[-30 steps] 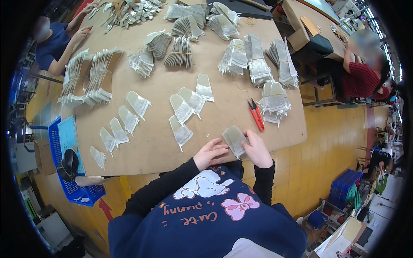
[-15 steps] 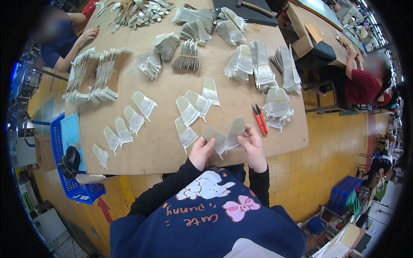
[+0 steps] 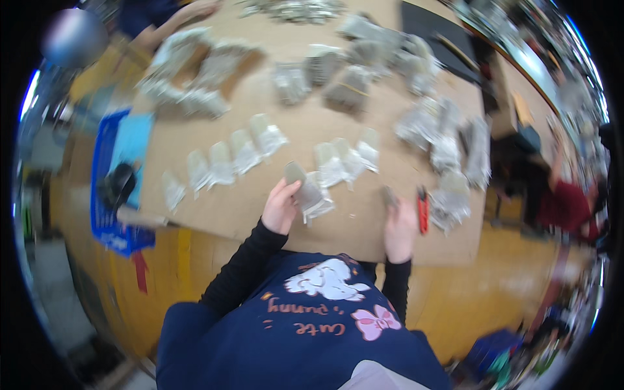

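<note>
My left hand (image 3: pixel 280 208) is closed on a tapered grey-green fabric piece (image 3: pixel 296 174), pinched at its edge above the table. Partly behind it lies another pale piece (image 3: pixel 320 207). My right hand (image 3: pixel 401 231), smeared by motion, is closed on a small grey piece (image 3: pixel 389 195), seen nearly edge-on. Just right of that hand lies a pair of red-handled thread snips (image 3: pixel 423 211). Ahead of my left hand, several similar pieces (image 3: pixel 344 156) overlap in a short row. Farther left, more pieces (image 3: pixel 244 155) make a slanting row.
Bundled stacks of pieces (image 3: pixel 348 88) fill the table's far side. A loose pile (image 3: pixel 450 201) is beyond the snips. A hammer (image 3: pixel 457 51) rests on a black mat (image 3: pixel 429 31). A blue basket (image 3: pixel 104 162) stands left. Co-workers are at far left and right.
My hands have moved apart; the right one has gone right, toward the snips, with a piece. The left still holds its piece. The whole view has shifted and blurred.
</note>
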A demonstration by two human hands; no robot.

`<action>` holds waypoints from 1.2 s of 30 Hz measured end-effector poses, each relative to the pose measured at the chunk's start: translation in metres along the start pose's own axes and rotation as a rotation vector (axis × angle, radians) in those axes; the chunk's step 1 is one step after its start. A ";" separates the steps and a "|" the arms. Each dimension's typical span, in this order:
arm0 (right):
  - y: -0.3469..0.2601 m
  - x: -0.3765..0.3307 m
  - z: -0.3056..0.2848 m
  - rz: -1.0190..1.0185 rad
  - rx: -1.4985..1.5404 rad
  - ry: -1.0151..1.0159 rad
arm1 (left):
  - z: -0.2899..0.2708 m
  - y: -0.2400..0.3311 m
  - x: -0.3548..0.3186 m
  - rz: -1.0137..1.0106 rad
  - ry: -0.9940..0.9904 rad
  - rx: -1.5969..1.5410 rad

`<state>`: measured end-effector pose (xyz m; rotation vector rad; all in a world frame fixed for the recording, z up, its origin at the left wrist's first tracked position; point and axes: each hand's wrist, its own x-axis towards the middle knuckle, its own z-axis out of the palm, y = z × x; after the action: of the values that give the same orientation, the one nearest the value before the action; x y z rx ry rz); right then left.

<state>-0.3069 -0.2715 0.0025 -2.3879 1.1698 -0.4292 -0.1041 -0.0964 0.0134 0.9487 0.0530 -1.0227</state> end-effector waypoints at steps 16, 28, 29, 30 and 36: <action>-0.028 0.035 -0.016 0.204 0.749 -0.084 | -0.206 0.133 -0.059 0.395 0.489 0.639; -0.185 -0.004 0.079 -0.353 0.817 -0.841 | -0.197 0.078 -0.073 0.345 0.787 1.255; -0.190 -0.005 0.091 -0.379 0.747 -0.863 | -0.197 0.079 -0.073 0.405 0.815 1.334; -0.195 -0.007 0.103 -0.458 0.615 -0.818 | -0.194 0.079 -0.071 0.376 0.860 1.391; -0.179 -0.018 0.096 -0.630 0.279 -0.544 | -0.146 0.081 -0.056 0.617 0.838 1.317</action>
<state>-0.1549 -0.1362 0.0111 -2.3534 0.1024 -0.0971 -0.0206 0.0582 0.0007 2.3550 -0.2387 0.1098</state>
